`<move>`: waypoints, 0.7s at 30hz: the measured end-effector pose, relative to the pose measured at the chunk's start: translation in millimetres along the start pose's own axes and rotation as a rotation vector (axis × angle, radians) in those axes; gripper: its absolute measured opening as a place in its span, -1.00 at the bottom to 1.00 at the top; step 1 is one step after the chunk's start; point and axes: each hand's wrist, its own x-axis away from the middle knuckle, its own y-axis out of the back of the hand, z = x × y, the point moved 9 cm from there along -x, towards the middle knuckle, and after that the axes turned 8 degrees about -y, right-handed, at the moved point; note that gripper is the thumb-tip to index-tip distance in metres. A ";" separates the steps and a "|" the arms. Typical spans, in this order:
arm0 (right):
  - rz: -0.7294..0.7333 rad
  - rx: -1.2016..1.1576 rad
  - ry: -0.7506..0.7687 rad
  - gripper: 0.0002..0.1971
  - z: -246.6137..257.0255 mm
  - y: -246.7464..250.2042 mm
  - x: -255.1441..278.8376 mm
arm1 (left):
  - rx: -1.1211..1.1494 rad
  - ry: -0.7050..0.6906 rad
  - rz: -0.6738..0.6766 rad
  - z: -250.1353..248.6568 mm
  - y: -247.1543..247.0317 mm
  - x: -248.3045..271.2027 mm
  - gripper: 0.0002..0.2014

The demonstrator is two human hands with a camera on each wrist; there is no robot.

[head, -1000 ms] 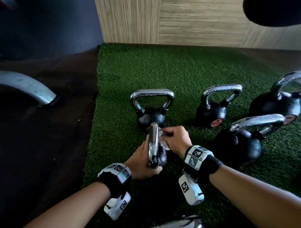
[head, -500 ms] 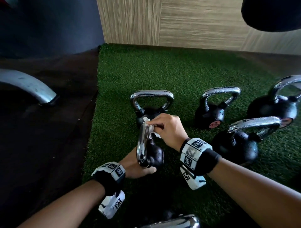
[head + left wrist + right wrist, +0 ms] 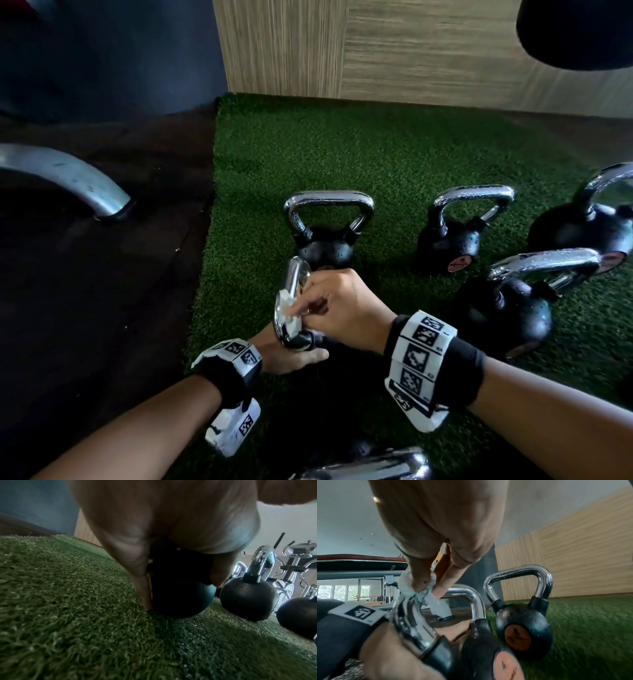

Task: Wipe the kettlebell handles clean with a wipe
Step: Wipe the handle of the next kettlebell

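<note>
A small black kettlebell (image 3: 301,337) lies tipped on green turf (image 3: 394,154), its chrome handle (image 3: 291,291) running lengthwise away from the person. The right hand (image 3: 346,308), from the right side, pinches a crumpled white wipe (image 3: 286,308) against the handle's near end. The left hand (image 3: 291,358), below and nearer the body, curls around the ball to steady it. Other kettlebells stand beyond and to the right. Their round orange labels (image 3: 518,635) carry no legible writing.

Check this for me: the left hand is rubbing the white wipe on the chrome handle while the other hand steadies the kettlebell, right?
Not quite. The right hand rubs the white wipe on the chrome handle; the left hand steadies the kettlebell, as the head view shows.
</note>
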 end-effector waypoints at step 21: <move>0.290 0.165 -0.383 -0.78 -59.1 -29.1 5.9 | 0.079 -0.077 0.079 7.9 -15.4 3.1 -0.67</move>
